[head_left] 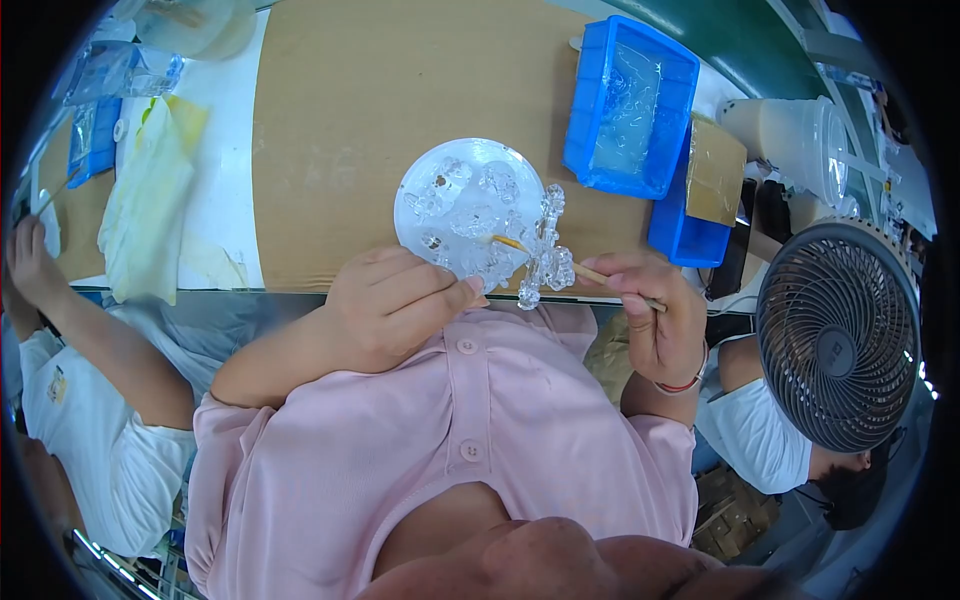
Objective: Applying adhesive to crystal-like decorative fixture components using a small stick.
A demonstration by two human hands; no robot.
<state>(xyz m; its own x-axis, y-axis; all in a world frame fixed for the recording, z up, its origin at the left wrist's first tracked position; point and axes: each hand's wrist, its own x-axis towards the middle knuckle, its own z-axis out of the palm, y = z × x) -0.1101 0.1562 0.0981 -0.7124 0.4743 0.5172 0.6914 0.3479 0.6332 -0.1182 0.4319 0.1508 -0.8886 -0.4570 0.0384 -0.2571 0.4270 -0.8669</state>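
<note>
Left hand (385, 310), fingers curled, grips clear disc (468, 205) at its 7 o'clock edge. Right hand (655, 315), at 3 o'clock, pinches stick (580, 270), tip touching disc.

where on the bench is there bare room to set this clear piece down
The brown cardboard sheet is bare from the yellowish bag across to the blue bin. It is crowded on the right, around the bins and the fan, and near the left hand, clear disc and right hand.
</note>
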